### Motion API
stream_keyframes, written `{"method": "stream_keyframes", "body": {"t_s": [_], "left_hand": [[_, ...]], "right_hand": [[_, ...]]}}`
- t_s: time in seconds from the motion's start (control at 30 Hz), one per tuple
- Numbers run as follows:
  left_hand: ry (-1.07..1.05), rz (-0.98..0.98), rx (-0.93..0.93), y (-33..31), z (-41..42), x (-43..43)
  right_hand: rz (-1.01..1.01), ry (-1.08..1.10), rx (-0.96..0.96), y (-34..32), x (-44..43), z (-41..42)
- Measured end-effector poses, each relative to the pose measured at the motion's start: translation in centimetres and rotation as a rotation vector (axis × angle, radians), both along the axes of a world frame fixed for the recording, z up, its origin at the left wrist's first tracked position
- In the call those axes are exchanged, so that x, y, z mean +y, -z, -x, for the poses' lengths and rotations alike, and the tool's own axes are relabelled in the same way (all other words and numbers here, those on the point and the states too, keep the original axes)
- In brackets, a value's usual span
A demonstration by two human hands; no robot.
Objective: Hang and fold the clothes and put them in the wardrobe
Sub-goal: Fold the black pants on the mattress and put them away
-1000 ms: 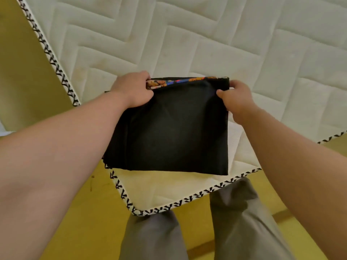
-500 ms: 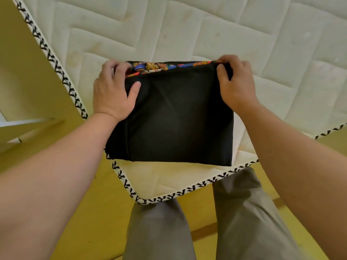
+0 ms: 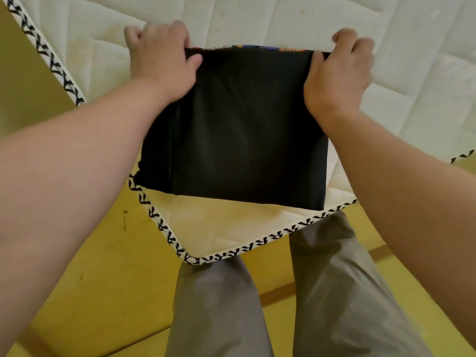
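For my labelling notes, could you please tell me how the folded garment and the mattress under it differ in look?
The folded garment is plain black; the mattress is cream. The garment is smooth, the mattress quilted in zigzags. The garment shows a colourful strip at its far edge, the mattress a black-and-white trim.

bare forearms (image 3: 77, 171), no sleeves, grey trousers (image 3: 334, 292), plain, creased

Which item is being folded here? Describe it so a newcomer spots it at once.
Start at the white quilted mattress, near corner. On it lies a folded black cloth, far corners held by the left hand and right hand. It alone is solid black, with a multicoloured strip along its far edge.
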State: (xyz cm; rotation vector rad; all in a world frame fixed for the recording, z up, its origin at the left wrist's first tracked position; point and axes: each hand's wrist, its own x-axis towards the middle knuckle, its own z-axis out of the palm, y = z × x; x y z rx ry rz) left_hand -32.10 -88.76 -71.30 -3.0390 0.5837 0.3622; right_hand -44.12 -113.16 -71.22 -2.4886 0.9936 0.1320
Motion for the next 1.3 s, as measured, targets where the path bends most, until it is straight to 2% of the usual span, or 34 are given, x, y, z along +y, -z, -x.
{"method": "stream_keyframes", "body": {"t_s": [0.07, 0.13, 0.23, 0.33, 0.43, 0.53, 0.7, 0.83, 0.9, 0.97, 1.0, 1.07, 1.17, 1.23, 1.3], "left_hand": [[-0.055, -0.044, -0.120, 0.0, 2.3, -1.7], [-0.054, 0.032, -0.225, 0.0, 5.1, -2.8], [-0.092, 0.222, -0.318, 0.6, 8.3, -3.4], [-0.009, 0.182, -0.188, 1.8, 10.4, -2.5], [0.117, 0.020, -0.032, 3.4, 10.2, -0.5], [0.157, 0.002, 0.000, 4.2, 7.8, 1.4], [-0.129, 0.028, 0.105, 4.4, 3.6, 6.2], [-0.135, -0.014, 0.140, 4.2, 3.3, 6.4], [-0.211, -0.033, 0.114, 3.7, 3.9, 5.3], [-0.291, -0.036, 0.000, 2.6, 5.6, 4.1], [-0.277, -0.004, -0.059, 1.9, 6.7, 3.3], [-0.093, 0.088, -0.096, 0.9, 9.5, 1.8], [0.105, 0.168, -0.026, -0.1, 13.4, 0.8], [0.214, 0.236, 0.028, -0.5, 15.7, 1.2], [0.432, 0.204, 0.052, -0.6, 18.0, 2.4]], "right_hand": [[0.124, -0.026, -0.130, -0.8, 2.4, 0.3], [0.147, -0.201, -0.200, -0.9, 5.2, 1.2], [0.102, -0.419, 0.005, 1.0, 7.9, 3.0], [0.115, -0.440, 0.107, 3.3, 7.4, 3.4], [0.158, -0.480, 0.073, 4.6, 7.1, 3.2], [0.175, -0.495, 0.042, 5.1, 6.9, 3.3], [0.232, -0.464, 0.048, 5.0, 4.1, 4.8], [0.203, -0.443, 0.098, 5.0, 3.5, 4.8], [0.162, -0.443, 0.104, 4.7, 3.4, 4.6], [0.114, -0.433, 0.071, 3.8, 3.1, 4.7], [0.092, -0.417, 0.032, 3.2, 3.0, 4.8], [0.071, -0.338, -0.060, 2.1, 2.8, 5.6], [0.069, -0.220, -0.138, 0.2, 2.9, 7.2], [0.094, -0.368, -0.199, -0.9, 3.6, 9.1], [0.091, -0.634, -0.226, -1.5, 4.9, 11.9]]}}
